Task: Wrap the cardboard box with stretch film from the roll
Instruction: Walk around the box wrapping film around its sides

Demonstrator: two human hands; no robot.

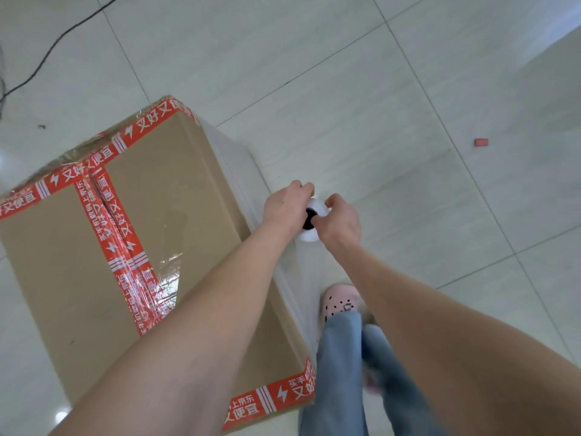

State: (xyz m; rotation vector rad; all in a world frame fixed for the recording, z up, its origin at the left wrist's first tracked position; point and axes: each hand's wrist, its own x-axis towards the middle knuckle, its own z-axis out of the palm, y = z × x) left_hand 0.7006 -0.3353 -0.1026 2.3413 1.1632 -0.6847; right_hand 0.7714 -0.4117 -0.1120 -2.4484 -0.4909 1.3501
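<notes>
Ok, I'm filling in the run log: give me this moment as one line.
left hand grips roll | right hand grips roll | stretch film runs along side of cardboard box on floor

matt cardboard box (176,196), glossy film (239,158), shiny tiles (314,73)

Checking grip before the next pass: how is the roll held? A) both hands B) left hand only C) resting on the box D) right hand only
A: the left hand and right hand both grip the roll at its top end, beside the box.
</notes>
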